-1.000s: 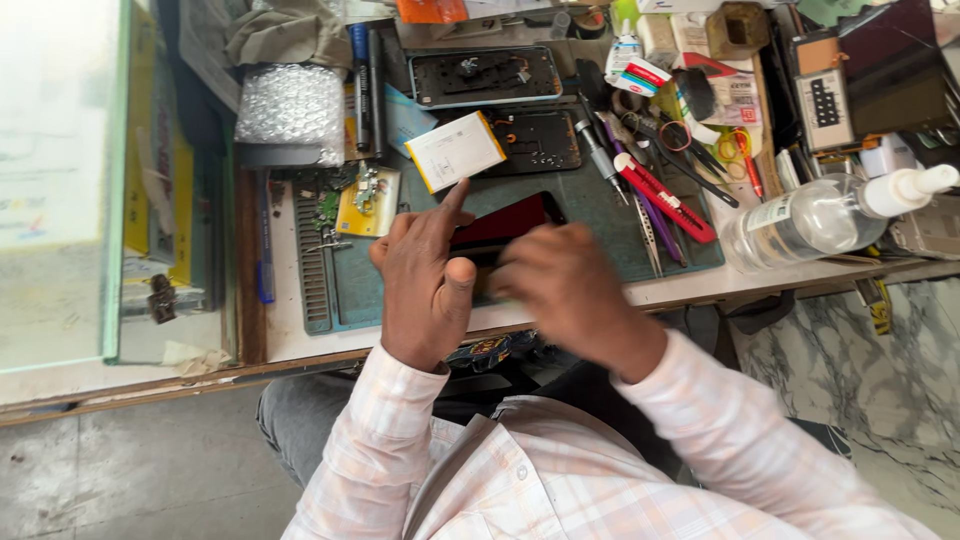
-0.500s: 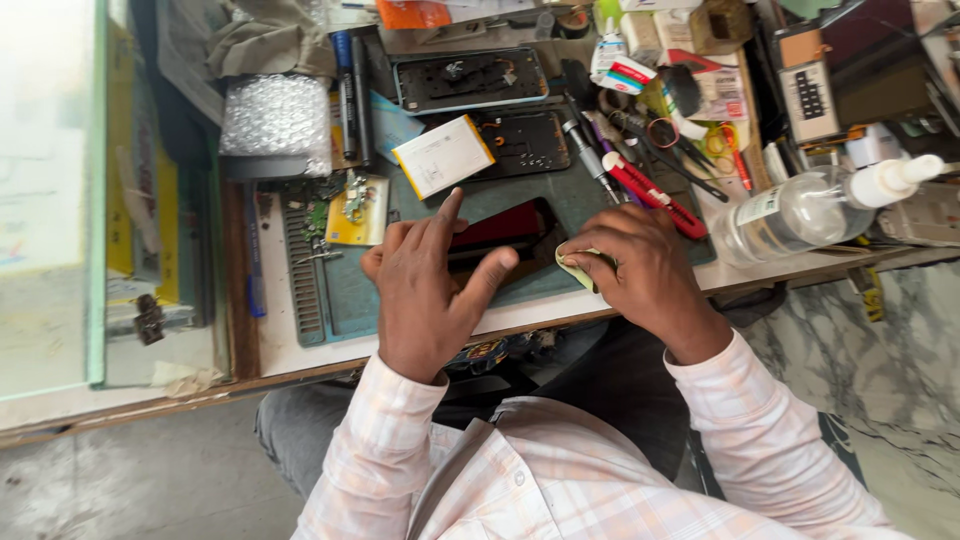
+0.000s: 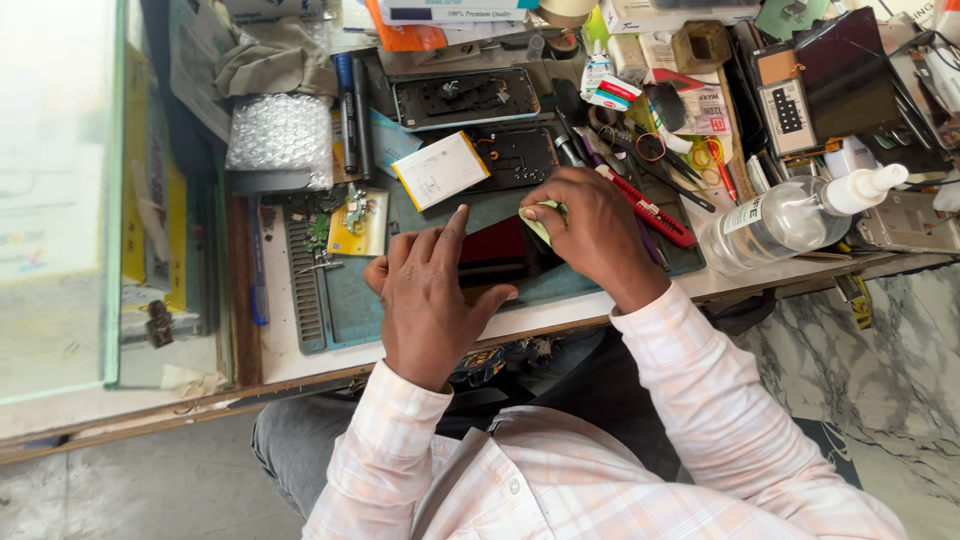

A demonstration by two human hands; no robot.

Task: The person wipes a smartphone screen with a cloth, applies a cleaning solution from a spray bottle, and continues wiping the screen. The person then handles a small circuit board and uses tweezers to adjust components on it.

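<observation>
In the middle of the frame, a dark red phone (image 3: 497,250) lies flat on a green work mat (image 3: 350,300) on the bench. The left hand (image 3: 432,295) rests on the phone's left end, with the fingers spread a bit and one finger pointing up toward the top of the frame. The right hand (image 3: 598,228) is curled at the phone's upper right corner and pinches a small yellow-green cloth (image 3: 540,218) against it. Just above the phone sits a flat white battery (image 3: 441,170) with an orange edge, lying partly on an open phone body (image 3: 515,158). Higher up is another open phone frame (image 3: 465,98). To the right of the right hand is a red tool (image 3: 655,208), and further right a clear spray bottle (image 3: 790,218) lies on its side. In the upper left is a wad of bubble wrap (image 3: 280,135).
</observation>
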